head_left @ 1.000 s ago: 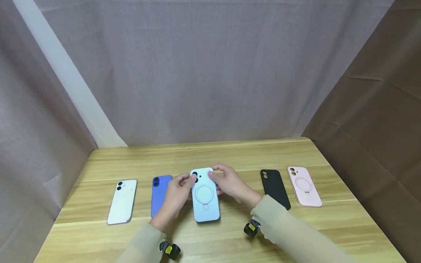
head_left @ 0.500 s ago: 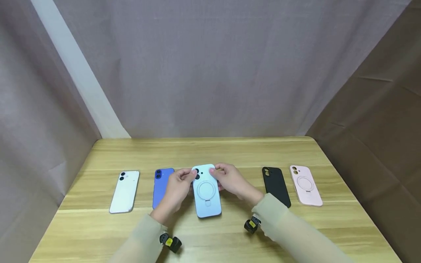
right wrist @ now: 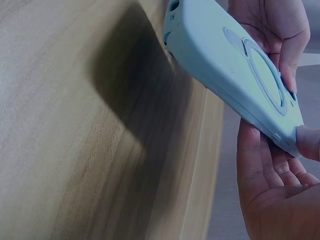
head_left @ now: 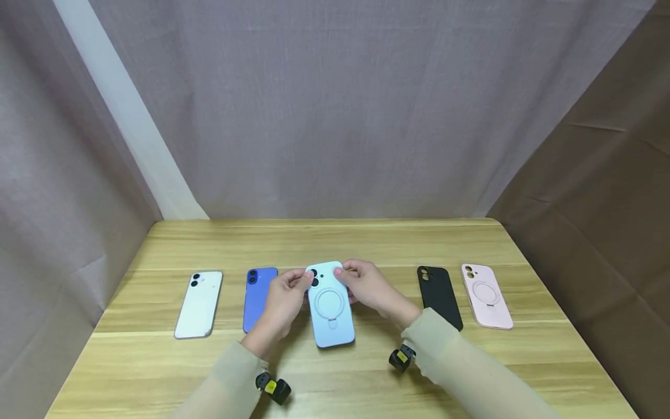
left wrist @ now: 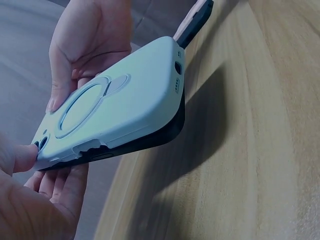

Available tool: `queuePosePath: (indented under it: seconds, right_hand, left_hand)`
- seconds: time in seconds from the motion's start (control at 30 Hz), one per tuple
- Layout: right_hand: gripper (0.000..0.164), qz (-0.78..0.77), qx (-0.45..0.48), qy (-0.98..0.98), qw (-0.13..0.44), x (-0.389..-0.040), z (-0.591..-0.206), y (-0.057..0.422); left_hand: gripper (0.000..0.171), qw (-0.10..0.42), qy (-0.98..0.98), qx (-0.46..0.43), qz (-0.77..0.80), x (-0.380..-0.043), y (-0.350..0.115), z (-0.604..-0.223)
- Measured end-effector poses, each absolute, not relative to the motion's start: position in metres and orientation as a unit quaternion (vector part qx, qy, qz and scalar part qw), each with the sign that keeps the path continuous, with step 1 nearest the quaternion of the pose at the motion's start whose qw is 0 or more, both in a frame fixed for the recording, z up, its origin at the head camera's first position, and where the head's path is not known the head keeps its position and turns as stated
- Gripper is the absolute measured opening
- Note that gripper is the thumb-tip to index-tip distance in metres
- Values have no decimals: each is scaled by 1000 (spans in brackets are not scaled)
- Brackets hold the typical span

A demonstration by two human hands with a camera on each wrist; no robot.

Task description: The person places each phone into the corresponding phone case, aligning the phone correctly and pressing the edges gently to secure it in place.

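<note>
Both hands hold a light-blue phone case (head_left: 335, 317) with a round ring stand on its back, above the middle of the table. A dark slab like a phone (left wrist: 172, 129) shows under the case along its left side and bottom corner in the left wrist view. My left hand (head_left: 283, 299) pinches the top left corner, thumb beside the camera holes and fingers beneath. My right hand (head_left: 369, 288) pinches the top right corner the same way, thumb on the back. In the right wrist view the case's right side (right wrist: 220, 90) hides what lies under it.
On the wooden table (head_left: 335, 384), a white phone (head_left: 199, 305) and a blue phone (head_left: 256, 299) lie to the left. A black phone case (head_left: 439, 297) and a pink ringed case (head_left: 487, 297) lie to the right. Grey curtain (head_left: 335, 116) hangs behind.
The head view has shifted slightly. The lower end of the light-blue case has swung a little to the right; both hands keep their grip at its top corners.
</note>
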State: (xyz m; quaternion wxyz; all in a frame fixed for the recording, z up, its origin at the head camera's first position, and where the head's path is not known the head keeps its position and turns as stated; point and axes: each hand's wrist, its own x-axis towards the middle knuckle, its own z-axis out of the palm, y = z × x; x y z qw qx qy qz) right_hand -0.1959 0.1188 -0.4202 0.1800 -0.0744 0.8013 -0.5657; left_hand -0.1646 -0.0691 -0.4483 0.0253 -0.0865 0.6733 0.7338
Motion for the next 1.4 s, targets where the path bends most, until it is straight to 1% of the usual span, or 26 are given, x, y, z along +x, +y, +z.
queuePosePath:
  seconds: [0.23, 0.53, 0.73, 0.97, 1.17, 1.3, 1.4]
  right_hand:
    - [25, -563, -74, 803, 183, -195, -422, 118]
    - [25, -565, -69, 802, 181, -196, -422, 118]
    - [27, -570, -58, 799, 184, -197, -423, 118]
    - [23, -585, -29, 797, 149, -199, -416, 118]
    - [21, -598, -12, 792, 123, -205, -415, 123]
    - [22, -608, -6, 784, 123, -207, -416, 124]
    - [23, -612, -2, 781, 125, -207, -415, 124]
  left_hand:
    - [29, 29, 671, -97, 735, -164, -70, -450]
    - [31, 31, 662, -93, 743, -165, -70, -450]
    - [41, 38, 651, -90, 752, -166, -72, -453]
    - [42, 76, 662, -59, 743, -162, -73, -443]
    - [45, 124, 669, -27, 732, -161, -71, -453]
    - [46, 134, 677, -17, 724, -159, -71, -454]
    - [45, 131, 684, -18, 717, -160, -70, -455]
